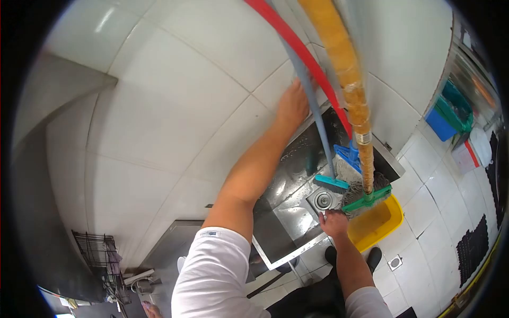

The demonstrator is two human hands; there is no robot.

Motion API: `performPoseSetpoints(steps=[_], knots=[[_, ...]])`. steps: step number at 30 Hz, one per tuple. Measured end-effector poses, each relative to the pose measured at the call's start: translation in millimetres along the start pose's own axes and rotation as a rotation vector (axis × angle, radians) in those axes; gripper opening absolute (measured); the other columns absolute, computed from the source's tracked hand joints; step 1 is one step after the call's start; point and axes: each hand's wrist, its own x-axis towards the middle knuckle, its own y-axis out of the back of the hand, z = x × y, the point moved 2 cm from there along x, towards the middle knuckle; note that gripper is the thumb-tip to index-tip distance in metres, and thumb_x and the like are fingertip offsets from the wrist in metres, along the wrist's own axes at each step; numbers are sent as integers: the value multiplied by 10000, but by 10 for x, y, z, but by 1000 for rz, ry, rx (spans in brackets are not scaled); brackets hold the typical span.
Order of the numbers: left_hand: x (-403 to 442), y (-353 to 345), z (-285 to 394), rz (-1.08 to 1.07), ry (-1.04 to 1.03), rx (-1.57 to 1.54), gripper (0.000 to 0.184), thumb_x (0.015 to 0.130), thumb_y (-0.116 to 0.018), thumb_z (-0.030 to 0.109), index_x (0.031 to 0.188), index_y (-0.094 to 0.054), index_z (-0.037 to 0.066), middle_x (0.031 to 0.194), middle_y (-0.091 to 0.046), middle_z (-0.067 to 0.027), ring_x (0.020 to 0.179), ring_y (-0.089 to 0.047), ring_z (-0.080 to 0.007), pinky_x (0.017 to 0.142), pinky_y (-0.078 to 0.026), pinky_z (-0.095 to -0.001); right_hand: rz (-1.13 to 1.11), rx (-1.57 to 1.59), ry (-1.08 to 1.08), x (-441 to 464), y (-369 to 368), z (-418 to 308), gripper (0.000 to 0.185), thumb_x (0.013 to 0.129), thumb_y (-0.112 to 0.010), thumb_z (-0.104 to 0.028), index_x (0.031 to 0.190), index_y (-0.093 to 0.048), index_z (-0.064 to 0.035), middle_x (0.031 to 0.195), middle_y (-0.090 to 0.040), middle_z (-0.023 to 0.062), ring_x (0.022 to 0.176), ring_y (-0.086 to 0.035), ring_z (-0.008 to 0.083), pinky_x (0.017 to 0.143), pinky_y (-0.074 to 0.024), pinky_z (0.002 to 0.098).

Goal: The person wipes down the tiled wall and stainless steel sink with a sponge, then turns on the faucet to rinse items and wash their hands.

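My left hand (294, 103) reaches up to the tiled wall above the sink. Its fingers are partly hidden behind a grey pole and a red pole (313, 63). My right hand (334, 222) is low at the sink's near side, fingers curled, beside a string mop's green clamp (371, 199); what they close on is hidden. The mop's handle is wrapped in yellow-brown tape (350, 74). A teal brush head (331, 183) ends the grey pole (318, 116) inside the metal sink (289, 201). A blue mop head (348, 157) lies behind it.
A yellow tub (396, 214) stands on the tiled floor by the sink. The drain (323, 200) is near my right hand. Blue and green bins (445, 119) are at the right, with a black mat (473, 246) below. A wire rack (98, 254) is at lower left.
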Motion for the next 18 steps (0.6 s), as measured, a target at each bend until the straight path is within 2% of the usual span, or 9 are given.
performPoseSetpoints(steps=[1,2,5,7,10,13,15,17,18], knots=[[-7,62,135,5,-6,-8,531,917,-428,267,1412,-440,73,1475,-423,-44,1416,-280,-217,1175,-155,-395,11,7,36,-16,11,-12,343,868,-555,-347,714,-623,-49,712,-650,166,679,-649,350,647,-528,456],[-41,91,276,-219,-81,47,550,921,-418,283,1434,-405,84,1498,-392,-32,1428,-260,-198,1177,-148,-381,39,24,61,-30,41,-13,327,868,-559,-335,716,-618,-51,716,-650,168,678,-648,346,642,-529,453],[-106,75,369,-504,-211,85,570,916,-414,291,1450,-380,94,1531,-341,-25,1442,-232,-185,1182,-142,-363,17,18,41,-22,37,-13,316,866,-564,-326,717,-615,-52,721,-653,162,685,-651,339,641,-530,449],[-258,-4,358,-547,-268,-56,584,895,-431,279,1444,-388,85,1545,-311,-34,1446,-218,-192,1186,-147,-361,-4,24,26,-53,63,-16,324,871,-556,-331,719,-617,-52,720,-653,154,697,-654,335,651,-532,451],[-957,-105,233,-273,-356,-30,615,845,-494,240,1428,-402,68,1543,-309,-52,1443,-226,-205,1186,-169,-362,18,13,38,-41,-1,26,340,883,-531,-345,726,-629,-59,732,-659,141,717,-657,333,666,-531,459],[-1312,150,-6,-396,-409,108,602,876,-487,235,1459,-367,144,1538,-311,-48,1424,-273,-157,1157,-208,-356,-36,30,1,-25,64,-9,356,882,-524,-340,743,-646,-35,771,-672,155,758,-658,325,708,-532,430],[-1399,100,-143,-343,-316,-204,598,865,-498,171,1450,-377,139,1476,-397,-57,1392,-321,-202,1140,-232,-379,14,35,5,-14,41,40,356,879,-526,-347,752,-649,-39,766,-671,157,738,-660,327,696,-535,428],[-943,476,-537,-329,-18,-259,592,827,-541,111,1410,-439,121,1396,-472,-53,1335,-395,-231,1083,-316,-386,-19,1,-2,-41,43,0,355,878,-528,-356,764,-648,-42,761,-669,155,727,-661,327,691,-536,430],[-713,682,-770,-139,104,-172,578,826,-536,93,1397,-453,127,1311,-511,-56,1249,-456,-240,998,-375,-393,-45,-2,-26,-34,-8,12,356,876,-529,-360,766,-645,-42,765,-667,156,732,-660,330,697,-533,438]])
